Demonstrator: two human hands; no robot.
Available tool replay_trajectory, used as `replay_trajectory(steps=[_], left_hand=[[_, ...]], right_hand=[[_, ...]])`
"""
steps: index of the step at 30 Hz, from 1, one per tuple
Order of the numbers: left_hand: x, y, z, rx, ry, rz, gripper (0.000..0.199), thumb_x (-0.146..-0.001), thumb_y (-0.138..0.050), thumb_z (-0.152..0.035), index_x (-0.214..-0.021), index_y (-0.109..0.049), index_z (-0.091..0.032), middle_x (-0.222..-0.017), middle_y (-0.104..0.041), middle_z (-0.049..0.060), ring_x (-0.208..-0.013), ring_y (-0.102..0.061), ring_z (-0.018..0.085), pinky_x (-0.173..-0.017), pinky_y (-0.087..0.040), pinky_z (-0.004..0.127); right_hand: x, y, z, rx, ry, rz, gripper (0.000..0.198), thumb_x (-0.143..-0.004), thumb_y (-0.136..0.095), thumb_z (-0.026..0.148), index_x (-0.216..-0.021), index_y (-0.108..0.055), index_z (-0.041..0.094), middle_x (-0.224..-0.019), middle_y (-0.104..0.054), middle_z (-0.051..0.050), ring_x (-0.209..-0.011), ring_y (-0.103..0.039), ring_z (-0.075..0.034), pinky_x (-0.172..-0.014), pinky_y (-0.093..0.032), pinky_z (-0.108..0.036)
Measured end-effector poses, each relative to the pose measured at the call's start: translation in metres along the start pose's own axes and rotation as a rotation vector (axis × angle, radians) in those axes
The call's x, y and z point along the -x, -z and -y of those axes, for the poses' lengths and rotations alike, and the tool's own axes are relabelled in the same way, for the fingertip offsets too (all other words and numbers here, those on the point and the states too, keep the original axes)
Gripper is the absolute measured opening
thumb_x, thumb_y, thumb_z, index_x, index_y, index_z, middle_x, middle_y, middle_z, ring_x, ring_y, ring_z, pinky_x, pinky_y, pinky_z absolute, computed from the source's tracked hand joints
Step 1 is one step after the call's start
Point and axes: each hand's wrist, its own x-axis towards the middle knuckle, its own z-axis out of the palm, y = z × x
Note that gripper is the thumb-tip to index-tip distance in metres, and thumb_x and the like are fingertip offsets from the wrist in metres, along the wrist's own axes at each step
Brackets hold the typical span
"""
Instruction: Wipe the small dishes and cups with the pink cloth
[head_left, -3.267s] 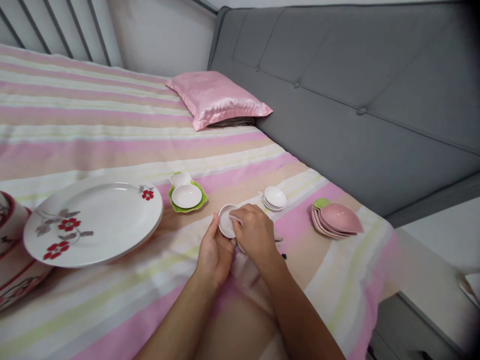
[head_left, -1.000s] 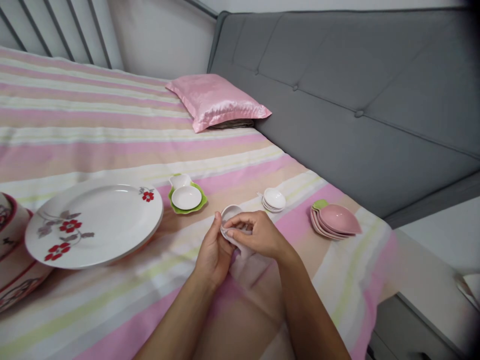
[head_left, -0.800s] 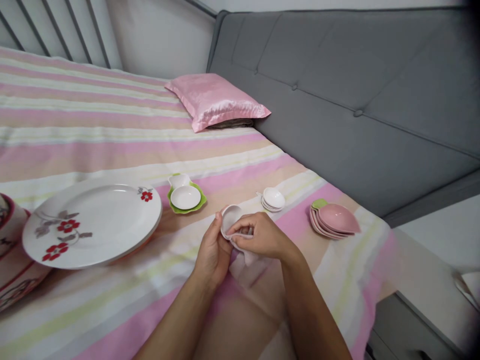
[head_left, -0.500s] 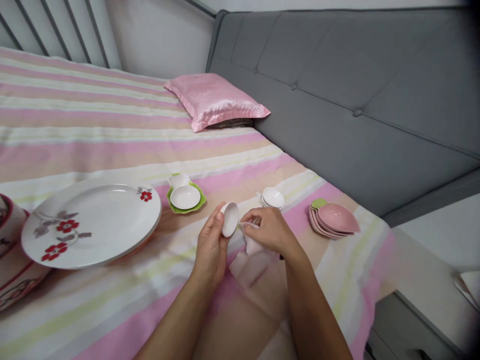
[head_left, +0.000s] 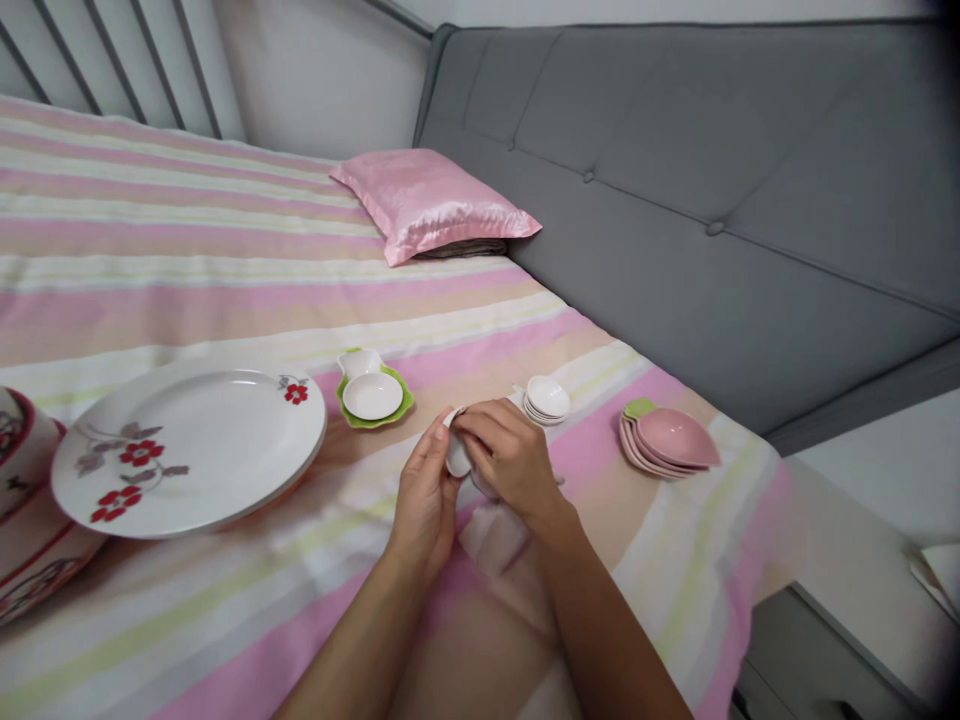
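Item 1. Left hand [head_left: 426, 500], one: fingers and thumb pinch a small white dish [head_left: 454, 458], held on edge above the bed [head_left: 225, 290].

Item 2. Right hand [head_left: 510, 455], one: curled over the dish, pressing a pale pink cloth [head_left: 499, 535] against it; the cloth trails down to the striped bedspread below. Half a second ago the right hand was drawn back to the right and the dish's face showed plainly; now the hand covers most of it.

Item 3. Small white dish, one in hand, mostly hidden between the two hands.

Item 4. Large white plate [head_left: 191, 450] with red flowers, one visible on top, to the left; a red-patterned vessel [head_left: 26, 520] at the left edge, partly cut off.

Item 5. Green leaf dish [head_left: 401, 405], one, carrying one white saucer [head_left: 372, 396], just beyond the hands.

Item 6. Stack of small white dishes [head_left: 547, 398], beyond and right of the hands; count unclear.

Item 7. Stack of pink leaf-shaped dishes [head_left: 671, 438], about four, further right. Items 4 to 7 unchanged in place.

Item 8. Pink pillow [head_left: 435, 200], one, far end, against the grey padded headboard [head_left: 712, 180].
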Motion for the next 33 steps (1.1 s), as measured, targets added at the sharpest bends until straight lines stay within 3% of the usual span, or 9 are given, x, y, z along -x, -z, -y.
replay_trajectory(steps=[6, 10, 21, 33], left_hand=[[-0.002, 0.004, 0.001, 0.001, -0.013, -0.052, 0.032, -0.078, -0.063, -0.030, -0.109, -0.063, -0.020, -0.116, -0.063, 0.005, -0.104, -0.058, 0.016, -0.088, -0.045, 0.027], [-0.003, 0.006, 0.003, -0.040, -0.031, -0.087, 0.038, -0.076, -0.066, -0.029, -0.112, -0.061, -0.020, -0.116, -0.063, 0.005, -0.102, -0.058, 0.014, -0.087, -0.044, 0.025], [0.000, 0.003, 0.000, -0.080, -0.016, -0.074, 0.045, -0.074, -0.067, -0.034, -0.117, -0.058, -0.021, -0.104, -0.068, 0.006, -0.093, -0.063, 0.018, -0.083, -0.047, 0.030], [-0.002, 0.005, 0.000, 0.012, 0.004, -0.043, 0.038, -0.076, -0.065, -0.033, -0.113, -0.061, -0.021, -0.110, -0.065, 0.004, -0.096, -0.061, 0.015, -0.084, -0.047, 0.025]], right_hand=[[-0.001, 0.002, 0.003, 0.028, -0.122, 0.106, 0.033, -0.079, -0.048, 0.008, -0.104, -0.063, 0.025, -0.103, -0.065, -0.002, -0.098, -0.056, -0.018, -0.086, -0.044, -0.028], [-0.002, 0.003, 0.001, -0.025, -0.209, 0.198, 0.031, -0.073, -0.051, 0.009, -0.098, -0.064, 0.022, -0.098, -0.066, -0.003, -0.091, -0.059, -0.018, -0.081, -0.046, -0.028], [0.000, 0.007, -0.005, -0.459, -0.358, 0.393, 0.026, -0.066, -0.052, 0.011, -0.085, -0.068, 0.019, -0.084, -0.070, -0.001, -0.078, -0.064, -0.015, -0.071, -0.047, -0.024], [0.001, 0.021, -0.010, -0.778, -0.501, 0.463, 0.020, -0.064, -0.053, 0.008, -0.077, -0.066, 0.017, -0.073, -0.066, 0.001, -0.068, -0.061, -0.011, -0.062, -0.045, -0.020]])
